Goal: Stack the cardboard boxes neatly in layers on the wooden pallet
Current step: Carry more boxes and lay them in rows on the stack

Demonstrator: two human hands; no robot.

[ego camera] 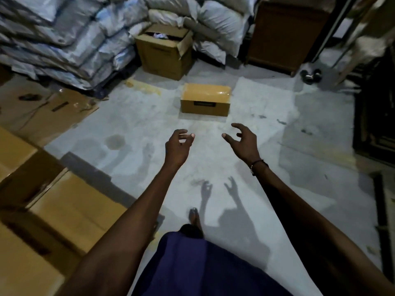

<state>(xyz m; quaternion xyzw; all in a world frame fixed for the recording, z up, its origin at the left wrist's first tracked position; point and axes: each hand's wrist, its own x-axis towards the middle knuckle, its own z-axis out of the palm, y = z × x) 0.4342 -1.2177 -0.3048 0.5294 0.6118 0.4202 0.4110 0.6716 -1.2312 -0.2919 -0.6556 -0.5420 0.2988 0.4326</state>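
A small sealed cardboard box [205, 99] with shiny tape on top and a dark label on its front sits alone on the grey floor ahead. Both my arms reach out toward it, a short way short of it. My left hand [178, 146] hangs in the air with loosely curled fingers and holds nothing. My right hand [241, 141] is spread wide, fingers apart, also empty, with a dark band on the wrist. Several closed cardboard boxes [70, 208] are packed side by side at my lower left. No wooden pallet shows under them.
A larger open box [164, 52] stands beyond the small one, against piled white sacks [70, 35]. Flattened cardboard [44, 112] lies at the left. A brown cabinet [286, 35] stands at the back right, dark objects along the right edge. My bare foot [194, 216] is on the floor.
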